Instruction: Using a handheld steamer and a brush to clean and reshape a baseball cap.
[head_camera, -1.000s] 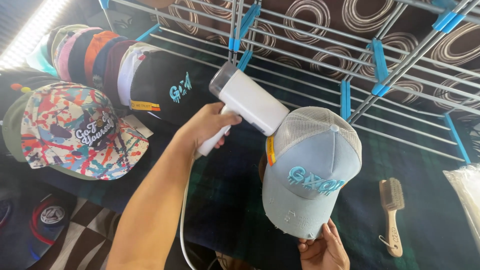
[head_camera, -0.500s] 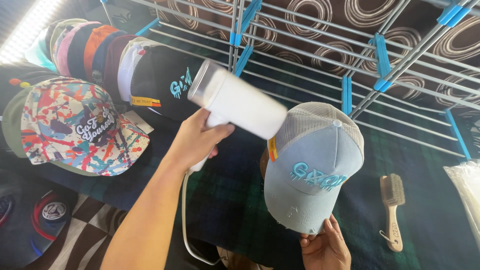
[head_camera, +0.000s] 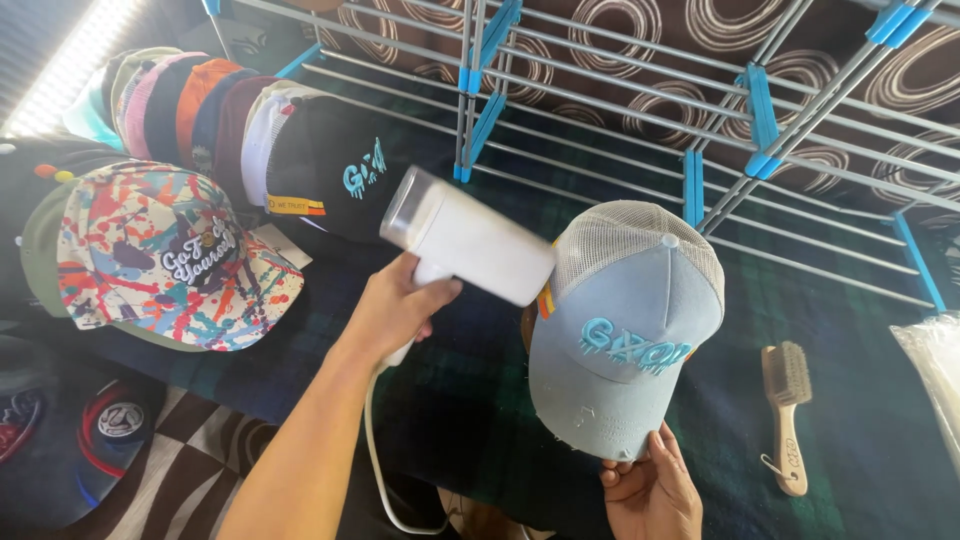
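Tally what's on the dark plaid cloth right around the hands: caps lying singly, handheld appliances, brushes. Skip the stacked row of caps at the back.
Caps lying singly: 2, light blue mesh-back cap held at its brim by the right hand, paint-splatter cap
Handheld appliances: 1, white corded steamer in the left hand
Brushes: 1, wooden brush
Total: 4

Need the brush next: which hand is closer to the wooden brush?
Right. The right hand holds the cap's brim just left of the wooden brush; the left hand, gripping the steamer, is farther left.
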